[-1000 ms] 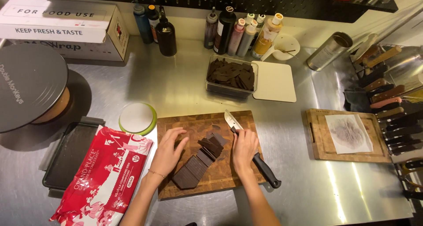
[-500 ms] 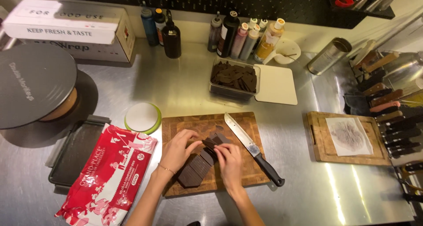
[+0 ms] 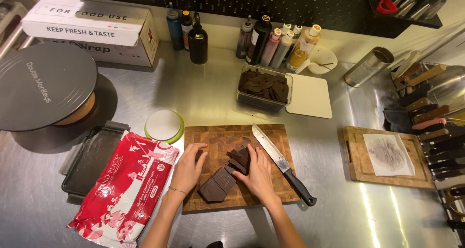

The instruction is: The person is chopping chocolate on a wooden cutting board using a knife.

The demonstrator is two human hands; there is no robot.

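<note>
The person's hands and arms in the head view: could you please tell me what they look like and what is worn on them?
Both forearms are bare, with no sleeves in view and no gloves. The left hand has a thin, fine bracelet at the wrist. The right hand shows no watch or bracelet. Any rings are too small to tell. The fingers are slender; nail details cannot be made out.

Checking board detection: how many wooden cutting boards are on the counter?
2. One wooden cutting board sits under both hands, bearing the chocolate block and knife. The second board lies to the right near the knife rack, with a paper sheet on it.
</note>
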